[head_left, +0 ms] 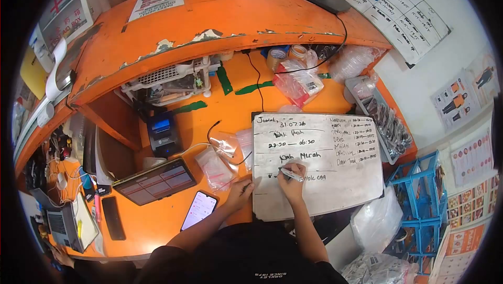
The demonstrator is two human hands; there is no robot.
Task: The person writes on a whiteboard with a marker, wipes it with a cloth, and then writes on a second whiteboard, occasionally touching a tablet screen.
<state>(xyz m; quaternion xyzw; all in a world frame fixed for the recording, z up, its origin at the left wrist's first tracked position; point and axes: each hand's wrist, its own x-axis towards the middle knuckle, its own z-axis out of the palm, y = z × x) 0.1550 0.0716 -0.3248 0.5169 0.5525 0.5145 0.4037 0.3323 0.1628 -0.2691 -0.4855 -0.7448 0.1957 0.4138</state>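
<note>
A whiteboard point(346, 195) with handwritten dates, times and words lies tilted over the orange desk in front of me. My right hand point(291, 185) is closed around a white marker point(292, 174), its tip at the lower left part of the writing. Part of a written line there is hidden by the hand. My left hand point(240, 194) has its fingers curled at the left edge of the whiteboard and seems to grip it. Just left of that hand, a smartphone point(199, 210) with a lit screen lies on the desk.
A tablet point(155, 181) on a stand, a small black printer point(164, 133) and plastic bags point(215, 168) sit to the left. Farther left, another person's hand point(63, 257) is near a laptop point(62, 226). A cutlery tray point(385, 127) and blue baskets point(419, 195) stand right.
</note>
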